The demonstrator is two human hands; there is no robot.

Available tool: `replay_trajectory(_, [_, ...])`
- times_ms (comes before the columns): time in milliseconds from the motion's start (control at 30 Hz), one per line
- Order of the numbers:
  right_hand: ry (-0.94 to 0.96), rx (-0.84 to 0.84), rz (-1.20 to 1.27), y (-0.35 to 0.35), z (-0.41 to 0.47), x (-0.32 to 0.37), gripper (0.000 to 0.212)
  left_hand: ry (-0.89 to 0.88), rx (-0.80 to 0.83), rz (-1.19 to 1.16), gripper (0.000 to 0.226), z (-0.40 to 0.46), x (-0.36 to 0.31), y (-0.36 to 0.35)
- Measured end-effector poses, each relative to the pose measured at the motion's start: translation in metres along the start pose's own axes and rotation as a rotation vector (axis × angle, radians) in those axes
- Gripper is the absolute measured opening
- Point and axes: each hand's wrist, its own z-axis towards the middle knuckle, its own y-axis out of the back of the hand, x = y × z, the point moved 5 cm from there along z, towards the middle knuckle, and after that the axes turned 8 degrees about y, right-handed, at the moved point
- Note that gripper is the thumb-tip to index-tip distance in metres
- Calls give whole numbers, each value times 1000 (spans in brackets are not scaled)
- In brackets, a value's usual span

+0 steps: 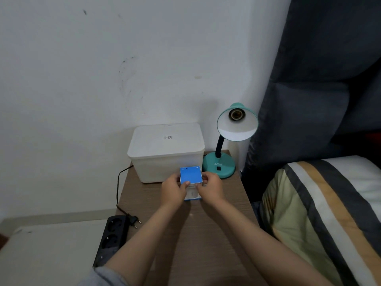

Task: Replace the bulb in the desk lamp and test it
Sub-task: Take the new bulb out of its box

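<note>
A teal desk lamp (219, 165) stands at the back right of the brown bedside table (206, 234). Its shade (237, 125) faces me and the socket (236, 114) inside holds no bulb. Above the table's middle I hold a small blue and white bulb box (190, 175) upright, its blue top face toward me. My left hand (174, 189) grips the box's left side and my right hand (210, 186) grips its right side, thumbs at the top flap. The bulb itself is hidden.
A white lidded plastic box (166, 149) stands behind the bulb box, left of the lamp. The lamp's black cord runs down the table's left side to an unplugged plug (135, 220) beside a black power strip (112, 238). A striped pillow (329, 213) lies on the right.
</note>
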Motion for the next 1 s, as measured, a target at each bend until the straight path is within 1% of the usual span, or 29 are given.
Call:
replay_trajectory(233, [-13, -21, 47, 1, 0, -3, 34, -4, 1, -26, 37, -1, 2, 0])
replay_trajectory(367, [-19, -42, 47, 1, -2, -5, 41, -9, 7, -66, 37, -2, 3, 1])
replay_trajectory(467, [-12, -46, 14, 1, -2, -3, 43, 3, 39, -125, 38, -2, 5, 0])
replay_trajectory(533, [-11, -43, 33, 2, -3, -3, 44, 31, 69, -176, 38, -3, 6, -3])
replay_trajectory(633, [-16, -41, 64, 3, -4, -3, 44, 68, 91, -270, 35, -3, 7, -4])
replay_trajectory(700, [-19, -39, 94, 4, -4, -3, 41, 110, 95, -332, 29, -2, 7, -4])
replay_trajectory(767, [-20, -28, 113, 6, -5, -3, 37, 135, 109, -341, 25, -1, 7, -3])
replay_trajectory(900, [-20, -21, 141, 8, -5, -5, 39, 123, 141, -338, 23, -1, 9, -3])
replay_trajectory(1000, [-21, -12, 152, 7, -5, -5, 39, 66, 157, -342, 25, -2, 9, -2])
